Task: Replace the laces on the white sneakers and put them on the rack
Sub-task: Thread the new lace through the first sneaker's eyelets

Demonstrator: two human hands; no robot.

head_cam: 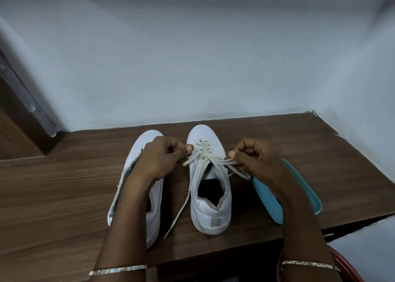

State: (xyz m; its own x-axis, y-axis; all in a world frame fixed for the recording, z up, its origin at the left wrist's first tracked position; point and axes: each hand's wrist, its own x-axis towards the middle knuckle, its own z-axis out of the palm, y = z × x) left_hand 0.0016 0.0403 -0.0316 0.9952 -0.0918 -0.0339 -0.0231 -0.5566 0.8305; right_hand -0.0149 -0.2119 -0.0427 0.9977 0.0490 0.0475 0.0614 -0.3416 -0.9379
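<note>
Left hand (159, 157) and right hand (254, 159) each pinch one end of the lace (222, 162) over the laced sneaker (210, 209) at mid-bench (64, 196). The left forearm crosses the second sneaker (147, 140); a blue tray (267, 204) lies by the right edge.

two white sneakers (210, 196) upright, one laced

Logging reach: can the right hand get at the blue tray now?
Probably yes: the blue tray lies uncovered just beneath that wrist, though the right hand is pinching a lace.
</note>
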